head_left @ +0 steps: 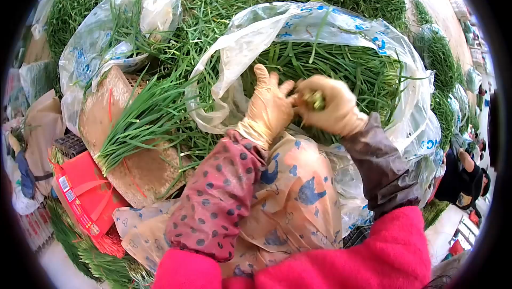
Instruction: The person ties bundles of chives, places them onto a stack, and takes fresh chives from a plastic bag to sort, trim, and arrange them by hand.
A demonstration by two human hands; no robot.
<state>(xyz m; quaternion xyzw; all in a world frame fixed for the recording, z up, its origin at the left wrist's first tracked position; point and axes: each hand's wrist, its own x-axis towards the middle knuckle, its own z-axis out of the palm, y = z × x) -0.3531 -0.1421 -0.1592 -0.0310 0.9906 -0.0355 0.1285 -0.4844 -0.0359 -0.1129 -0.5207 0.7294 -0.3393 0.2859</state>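
Altogether, two gloved hands point(296, 104), together.

Grips stalks point(316, 100) in the gloved right hand point(332, 108), close beside the gloved left hand point(266, 102), over an open bag point(230, 49) full of greens point(341, 67). Shows a bunch point(140, 117) lying across a worn board point(140, 174) at left, near a red packet point(88, 190), with loose greens point(200, 19) spread beyond.

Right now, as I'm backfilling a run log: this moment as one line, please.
left hand: open | right hand: holding greenish stems | beyond: open plastic bag, greens inside | left side: red packet
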